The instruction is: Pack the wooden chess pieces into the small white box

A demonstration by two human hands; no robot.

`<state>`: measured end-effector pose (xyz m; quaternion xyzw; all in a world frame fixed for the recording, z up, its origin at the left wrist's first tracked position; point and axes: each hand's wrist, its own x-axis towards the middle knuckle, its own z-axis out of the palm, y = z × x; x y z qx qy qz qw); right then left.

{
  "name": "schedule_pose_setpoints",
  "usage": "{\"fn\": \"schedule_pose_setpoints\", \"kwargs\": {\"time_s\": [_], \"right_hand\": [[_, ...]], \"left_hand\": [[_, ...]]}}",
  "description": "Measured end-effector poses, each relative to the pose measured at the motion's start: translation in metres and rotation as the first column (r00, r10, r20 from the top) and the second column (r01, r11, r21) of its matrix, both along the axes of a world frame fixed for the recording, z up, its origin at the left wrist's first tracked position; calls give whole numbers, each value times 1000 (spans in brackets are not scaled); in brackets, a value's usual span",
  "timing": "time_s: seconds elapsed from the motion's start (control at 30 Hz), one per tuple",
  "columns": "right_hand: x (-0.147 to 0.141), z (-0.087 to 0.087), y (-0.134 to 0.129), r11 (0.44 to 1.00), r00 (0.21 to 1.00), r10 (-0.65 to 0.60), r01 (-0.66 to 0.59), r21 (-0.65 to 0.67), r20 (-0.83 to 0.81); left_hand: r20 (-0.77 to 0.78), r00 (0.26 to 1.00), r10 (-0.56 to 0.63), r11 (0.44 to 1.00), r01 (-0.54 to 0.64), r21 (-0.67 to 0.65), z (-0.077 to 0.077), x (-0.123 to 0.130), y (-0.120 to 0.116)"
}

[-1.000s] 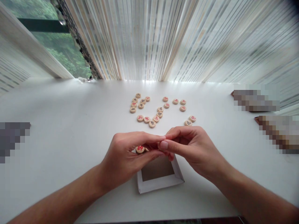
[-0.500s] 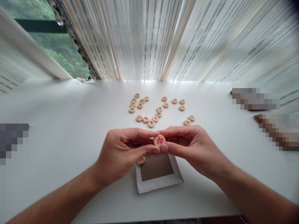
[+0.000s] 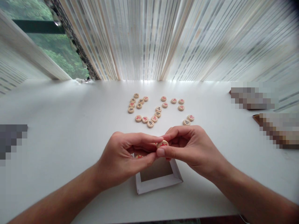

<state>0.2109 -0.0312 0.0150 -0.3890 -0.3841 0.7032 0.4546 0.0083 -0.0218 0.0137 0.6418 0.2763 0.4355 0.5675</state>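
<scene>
White table (image 3: 53, 149). Left hand (image 3: 119, 154): fingers curled, part-open, tips at the disc; own hold unclear. Right hand (image 3: 198, 147): thumb and fingers nearly closed, pinching. Shallow white open box (image 3: 158, 184) below. Round red-marked wooden disc (image 3: 163, 143) now held aloft.

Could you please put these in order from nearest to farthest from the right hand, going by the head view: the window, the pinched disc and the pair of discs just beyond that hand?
1. Pinched disc: at the fingertips of the right hand.
2. Pair of discs: just beyond the hand.
3. Window: far off, upper left.
</scene>
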Motion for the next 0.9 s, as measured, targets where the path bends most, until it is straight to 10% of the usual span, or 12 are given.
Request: {"fn": "schedule_pose_setpoints", "kwargs": {"time_s": [0.33,0.57,0.9], "right_hand": [[1,1,-6,958,988,-55,12,285,144],[2,1,-7,746,906,-266,-23,665,330],[5,-6,-3,718,912,-259,-39,695,318]], "left_hand": [[69,997,24,996,-19,-82,-2,0,0],[45,989,140,990,-139,-37,-3,-1,1],[-20,971,240,966,-237,99,0,-2,5]]}}
